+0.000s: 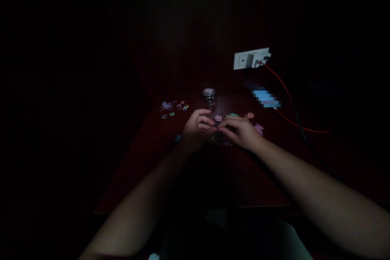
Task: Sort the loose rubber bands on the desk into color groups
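Observation:
Over the dark red table, my left hand (pixel 199 130) and my right hand (pixel 239 130) meet with their fingertips pinched close together. Whatever lies between the fingertips is too small and dark to make out. Just beyond them is a small pile of pink hair ties (pixel 218 118). Green hair ties (pixel 233 115) show partly behind my right hand, with orange hair ties (pixel 249 115) and a lilac bunch (pixel 259 129) to its right. Blue pieces (pixel 177 138) lie beside my left wrist. Dim pale pieces (pixel 214 140) sit below the hands, partly hidden.
A small lidded clear jar (pixel 209 96) stands behind the hands. Loose purple hair ties (pixel 166 106) and several coloured rings lie at the left. A phone-like blurred object (pixel 265 98) is on a red cable (pixel 280 79) from a wall socket (pixel 242 61). The surroundings are very dark.

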Tool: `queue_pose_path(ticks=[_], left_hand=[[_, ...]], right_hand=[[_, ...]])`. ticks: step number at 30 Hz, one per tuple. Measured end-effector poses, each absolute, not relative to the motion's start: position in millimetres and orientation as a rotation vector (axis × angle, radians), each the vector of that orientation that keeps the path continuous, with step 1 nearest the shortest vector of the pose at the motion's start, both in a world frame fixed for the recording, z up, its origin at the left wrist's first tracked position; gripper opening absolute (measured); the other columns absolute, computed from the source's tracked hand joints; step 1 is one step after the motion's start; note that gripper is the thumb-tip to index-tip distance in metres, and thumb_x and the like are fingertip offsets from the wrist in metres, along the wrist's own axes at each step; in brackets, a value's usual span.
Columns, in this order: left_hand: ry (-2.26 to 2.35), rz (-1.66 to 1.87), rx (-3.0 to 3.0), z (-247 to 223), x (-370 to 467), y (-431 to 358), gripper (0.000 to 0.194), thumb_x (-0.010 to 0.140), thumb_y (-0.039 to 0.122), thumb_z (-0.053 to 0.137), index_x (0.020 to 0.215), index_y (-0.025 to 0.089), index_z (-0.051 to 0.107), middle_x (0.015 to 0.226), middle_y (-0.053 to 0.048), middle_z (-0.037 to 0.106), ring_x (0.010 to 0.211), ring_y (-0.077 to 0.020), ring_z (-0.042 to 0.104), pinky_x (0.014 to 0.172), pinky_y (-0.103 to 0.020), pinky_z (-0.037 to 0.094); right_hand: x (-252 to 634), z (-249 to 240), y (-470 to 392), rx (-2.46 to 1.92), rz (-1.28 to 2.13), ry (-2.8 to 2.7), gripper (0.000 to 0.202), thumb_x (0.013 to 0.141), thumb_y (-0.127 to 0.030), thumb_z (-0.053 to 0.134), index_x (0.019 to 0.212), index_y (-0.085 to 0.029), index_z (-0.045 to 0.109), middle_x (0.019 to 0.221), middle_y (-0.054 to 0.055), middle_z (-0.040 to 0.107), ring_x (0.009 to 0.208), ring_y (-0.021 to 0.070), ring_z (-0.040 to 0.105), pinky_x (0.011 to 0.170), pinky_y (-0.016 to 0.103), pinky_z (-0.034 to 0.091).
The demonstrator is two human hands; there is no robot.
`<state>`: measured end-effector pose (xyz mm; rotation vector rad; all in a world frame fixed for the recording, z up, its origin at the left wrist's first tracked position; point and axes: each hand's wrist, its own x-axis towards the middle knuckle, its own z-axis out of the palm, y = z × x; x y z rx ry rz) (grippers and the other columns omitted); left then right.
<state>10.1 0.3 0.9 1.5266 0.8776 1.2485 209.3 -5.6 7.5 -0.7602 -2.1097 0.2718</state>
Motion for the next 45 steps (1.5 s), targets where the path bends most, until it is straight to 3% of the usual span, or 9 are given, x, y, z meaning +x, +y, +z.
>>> queue_pose_path(ticks=[6, 15, 21, 26, 37, 45], left_hand=[[0.916, 1.208, 1.716, 0, -5, 8, 0.056, 0.071, 0.018, 0.081, 0.121, 0.02, 0.054, 0.089, 0.0, 0.066, 0.065, -0.0083, 0.065, 0.059, -0.018, 0.05], [0.986, 0.878, 2.218, 2, -34, 20, 0.033, 0.078, 0.013, 0.071, 0.109, 0.019, 0.063, 0.088, -0.001, 0.072, 0.069, -0.0094, 0.068, 0.065, -0.021, 0.056], [0.941, 0.843, 2.346, 3, -34, 21, 0.029, 0.085, 0.015, 0.065, 0.114, 0.019, 0.065, 0.095, -0.003, 0.076, 0.081, -0.0125, 0.073, 0.077, -0.025, 0.058], [0.932, 0.786, 2.43, 6, -32, 21, 0.018, 0.091, 0.014, 0.059, 0.106, 0.019, 0.068, 0.097, -0.003, 0.078, 0.09, -0.0142, 0.074, 0.084, -0.027, 0.057], [0.863, 0.66, 2.539, 2, -29, 25, 0.015, 0.092, 0.015, 0.061, 0.103, 0.02, 0.069, 0.1, -0.002, 0.079, 0.094, -0.0144, 0.074, 0.085, -0.026, 0.055], [1.049, 0.925, 2.538, 3, -54, 36, 0.019, 0.091, 0.016, 0.059, 0.103, 0.021, 0.072, 0.106, -0.002, 0.077, 0.101, -0.0165, 0.072, 0.095, -0.03, 0.053]], right_hand=[[212, 6, -3, -0.804, 0.232, -2.105, 0.016, 0.094, -0.028, 0.057, 0.083, -0.02, 0.066, 0.077, 0.004, 0.066, 0.072, 0.017, 0.06, 0.069, 0.032, 0.046], [220, 8, 2, -0.861, 0.205, -2.061, 0.014, 0.089, -0.026, 0.059, 0.079, -0.019, 0.064, 0.073, 0.003, 0.063, 0.067, 0.0157, 0.057, 0.064, 0.03, 0.043], [219, 8, 1, -0.867, 0.19, -2.068, 0.012, 0.088, -0.026, 0.06, 0.08, -0.018, 0.064, 0.073, 0.002, 0.063, 0.066, 0.015, 0.057, 0.063, 0.029, 0.043], [221, 8, 2, -0.872, 0.171, -2.053, 0.012, 0.089, -0.027, 0.06, 0.081, -0.019, 0.065, 0.073, 0.002, 0.064, 0.067, 0.0157, 0.058, 0.064, 0.03, 0.043], [223, 6, 4, -0.882, 0.214, -2.042, 0.013, 0.089, -0.028, 0.059, 0.081, -0.019, 0.065, 0.075, 0.004, 0.064, 0.069, 0.0186, 0.06, 0.066, 0.033, 0.045], [231, 2, 8, -0.916, 0.18, -2.064, 0.014, 0.092, -0.029, 0.058, 0.083, -0.02, 0.065, 0.078, 0.004, 0.064, 0.072, 0.0189, 0.061, 0.068, 0.033, 0.046]])
